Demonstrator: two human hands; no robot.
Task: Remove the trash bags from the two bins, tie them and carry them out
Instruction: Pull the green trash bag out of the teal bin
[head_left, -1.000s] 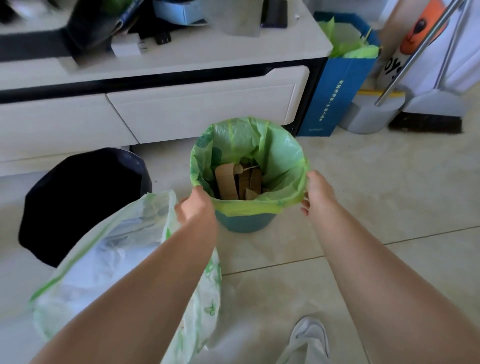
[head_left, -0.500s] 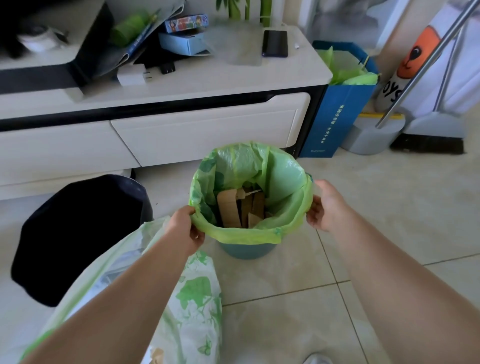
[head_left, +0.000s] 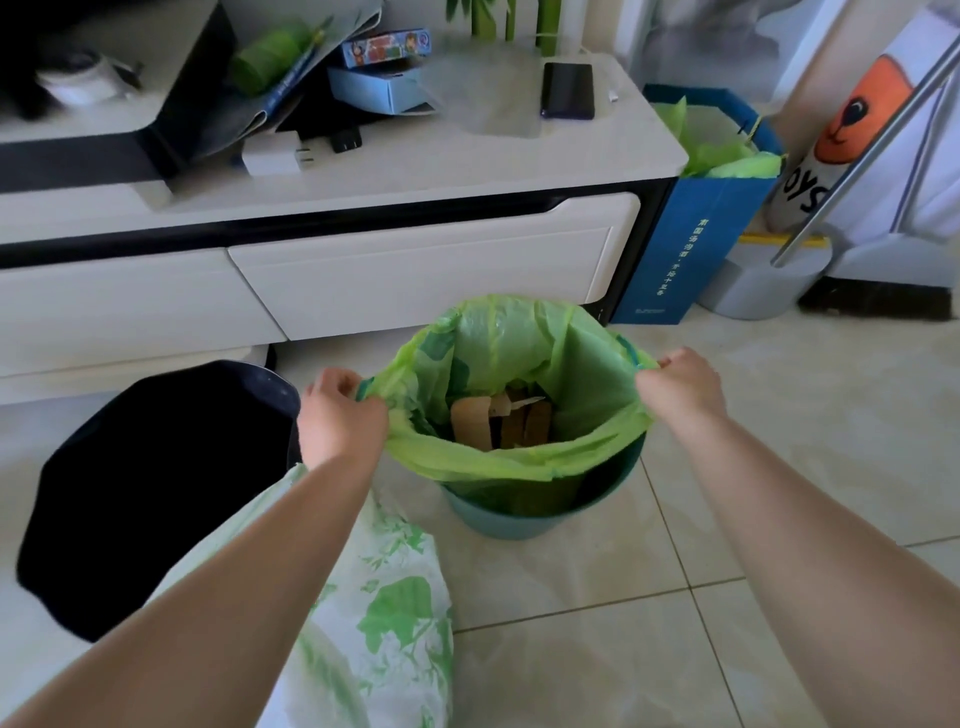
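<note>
- Hands are kept well apart and clamped on the bag (head_left: 519, 358). The left hand (head_left: 337, 415) is curled round its rim at the left of the bin (head_left: 519, 519), and the right hand (head_left: 680, 387) is closed on its rim at the right of the bin. The mouth is stretched open between them.
- Rim of the bag is seen raised clear of the bin's edge on both sides, while the lower part is held inside the bin. The lift is judged begun, not finished.
- Cardboard (head_left: 472, 423) pieces are seen standing upright in the bag, down inside the bin.
- Left of the bin a dark bin (head_left: 156, 493) is placed; no liner can be made out in it. A white bag (head_left: 395, 623) lies in front of the bin, to its left, under the left forearm. Whether it is tied cannot be told.
- Tearing is the main risk: the thin film could be pierced by the cardboard corners if the bag is pulled up fast or squeezed against the bin wall.
- Rim film could be ripped at the two grips, since all the load is carried there.
- Bin is not held down, so it could be dragged up with the bag and then dropped.
- Contents could be spilled beside the bin if one side is raised higher than the other before the mouth is gathered.
</note>
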